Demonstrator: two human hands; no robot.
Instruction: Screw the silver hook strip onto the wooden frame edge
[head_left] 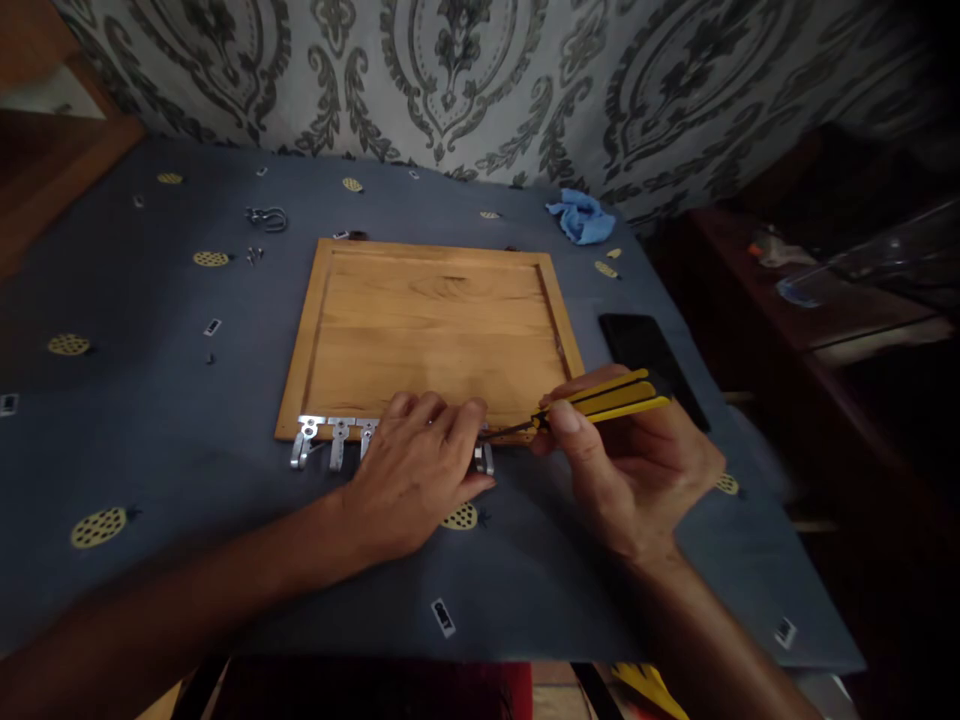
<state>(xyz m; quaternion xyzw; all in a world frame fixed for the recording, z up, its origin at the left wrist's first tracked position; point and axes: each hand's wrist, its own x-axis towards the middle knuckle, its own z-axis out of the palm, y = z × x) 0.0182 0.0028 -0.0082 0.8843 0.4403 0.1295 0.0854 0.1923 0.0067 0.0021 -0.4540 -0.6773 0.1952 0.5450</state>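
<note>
A wooden cabinet door (442, 330) with a raised frame lies flat on the table. Along its near edge sits a row of metal hinges (341, 440). My left hand (420, 465) rests over that edge, fingers bent and thumb beside a hinge (484, 458) at the right end of the row; the hand covers part of it. In my right hand (626, 460) is a screwdriver (607, 398) with a yellow and black handle, held nearly level. Its shaft points left to the hinge by my left fingers, where the tip is hard to make out.
Behind the door's left side lie a metal clip-like piece (268, 218) and several small screws (255, 256). One more small part (210, 359) is nearer. A blue cloth (583, 217) lies at back right, a black phone (649, 360) at right. A patterned curtain (450, 80) hangs behind.
</note>
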